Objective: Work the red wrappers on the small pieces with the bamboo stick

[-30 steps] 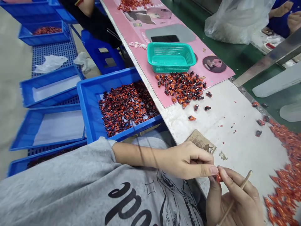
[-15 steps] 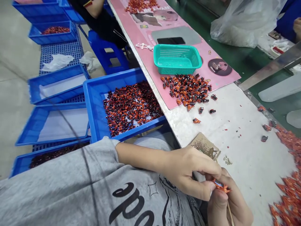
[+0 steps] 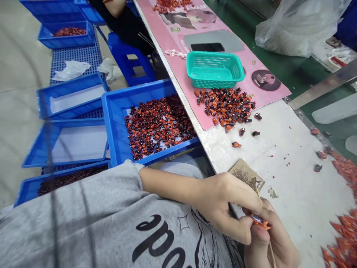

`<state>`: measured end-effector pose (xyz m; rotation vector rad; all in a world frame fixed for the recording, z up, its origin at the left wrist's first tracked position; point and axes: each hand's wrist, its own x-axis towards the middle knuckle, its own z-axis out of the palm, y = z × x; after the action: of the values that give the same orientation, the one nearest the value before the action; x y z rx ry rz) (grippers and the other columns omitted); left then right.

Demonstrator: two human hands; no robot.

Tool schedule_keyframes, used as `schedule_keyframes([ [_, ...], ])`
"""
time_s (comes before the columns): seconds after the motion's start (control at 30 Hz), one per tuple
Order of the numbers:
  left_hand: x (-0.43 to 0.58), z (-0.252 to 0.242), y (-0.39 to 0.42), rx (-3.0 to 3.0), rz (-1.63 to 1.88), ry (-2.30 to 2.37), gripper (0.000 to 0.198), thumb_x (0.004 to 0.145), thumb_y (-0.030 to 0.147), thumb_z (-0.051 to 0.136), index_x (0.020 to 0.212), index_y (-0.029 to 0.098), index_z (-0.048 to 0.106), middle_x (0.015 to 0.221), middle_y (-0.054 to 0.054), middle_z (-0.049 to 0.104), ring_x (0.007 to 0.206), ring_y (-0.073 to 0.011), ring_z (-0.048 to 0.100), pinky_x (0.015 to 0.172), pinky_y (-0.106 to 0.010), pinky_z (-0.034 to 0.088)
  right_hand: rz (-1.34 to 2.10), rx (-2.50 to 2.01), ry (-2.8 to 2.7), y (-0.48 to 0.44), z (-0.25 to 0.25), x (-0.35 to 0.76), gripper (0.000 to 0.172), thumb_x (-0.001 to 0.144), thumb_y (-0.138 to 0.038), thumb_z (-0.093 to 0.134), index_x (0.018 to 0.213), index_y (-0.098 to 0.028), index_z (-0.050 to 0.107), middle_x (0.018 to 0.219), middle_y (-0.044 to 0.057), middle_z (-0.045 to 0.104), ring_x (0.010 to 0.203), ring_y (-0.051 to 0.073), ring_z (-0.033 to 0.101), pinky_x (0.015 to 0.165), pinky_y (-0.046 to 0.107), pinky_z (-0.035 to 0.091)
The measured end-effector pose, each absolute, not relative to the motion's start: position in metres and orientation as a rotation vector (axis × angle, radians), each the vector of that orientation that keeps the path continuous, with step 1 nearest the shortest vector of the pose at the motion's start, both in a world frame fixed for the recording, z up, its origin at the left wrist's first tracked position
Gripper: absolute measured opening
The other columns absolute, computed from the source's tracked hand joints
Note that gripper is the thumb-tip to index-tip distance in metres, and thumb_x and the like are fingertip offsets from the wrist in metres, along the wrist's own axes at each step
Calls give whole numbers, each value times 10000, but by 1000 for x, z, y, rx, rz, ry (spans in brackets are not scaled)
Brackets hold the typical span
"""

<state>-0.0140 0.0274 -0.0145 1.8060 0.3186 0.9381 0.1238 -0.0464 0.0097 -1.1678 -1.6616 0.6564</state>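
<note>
My left hand (image 3: 220,204) reaches in with its fingers curled, thumb and index pinching a small orange and black plastic piece (image 3: 260,220). My right hand (image 3: 272,242), lower in the head view, meets it with its thumb and fingers against the same piece. A thin wooden stick (image 3: 272,255) runs through the right hand, its upper end showing above the knuckles. Just beyond the left hand lies a brown square pad (image 3: 245,175) with dark smears on it. Parts of the fingertips are hidden behind one another.
Orange and black pieces (image 3: 225,106) lie heaped beside a green basket (image 3: 214,83). A blue tray (image 3: 114,130) holds many more. Orange parts (image 3: 346,234) are spread along the table's right side. Another person's arm (image 3: 115,7) shows at the top, near a blue stool (image 3: 134,67).
The whole view has shifted slightly, so the table things appear a little further right. Both hands keep hold of the piece, with the left thumb slightly lower.
</note>
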Motion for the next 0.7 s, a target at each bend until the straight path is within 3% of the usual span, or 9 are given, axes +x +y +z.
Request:
schedule_keyframes([
  [0.13, -16, -8, 25, 1778, 973, 380, 260, 611, 72, 634, 565, 236, 437, 545, 36, 457, 522, -107, 463, 559, -227, 474, 677, -1126, -1729, -43, 11, 124, 260, 1031, -362, 494, 1026, -187, 686, 851, 49, 584, 768, 171, 567, 609, 291, 431],
  [0.47, -12, -11, 23, 1602, 1093, 286, 283, 618, 167, 601, 576, 255, 335, 507, 61, 314, 465, -107, 305, 525, -269, 426, 696, -1097, -1709, -40, 13, 115, 327, 1040, -396, 475, 807, -180, 555, 748, 6, 485, 689, 136, 484, 612, 287, 403],
  [0.6, -13, -11, 25, 1608, 1100, 282, 283, 653, 191, 618, 602, 250, 346, 514, 46, 380, 465, -107, 349, 508, -267, 419, 738, -1082, -1665, -40, 8, 115, 348, 1043, -428, 461, 814, -181, 549, 749, -1, 481, 682, 121, 472, 590, 261, 389],
  [0.7, -17, -13, 28, 1632, 1142, 257, 205, 717, 243, 619, 669, 235, 419, 569, 16, 507, 497, -108, 463, 516, -241, 451, 796, -1107, -1579, -43, 2, 116, 382, 1036, -491, 439, 833, -192, 562, 745, -5, 498, 682, 123, 494, 602, 258, 406],
])
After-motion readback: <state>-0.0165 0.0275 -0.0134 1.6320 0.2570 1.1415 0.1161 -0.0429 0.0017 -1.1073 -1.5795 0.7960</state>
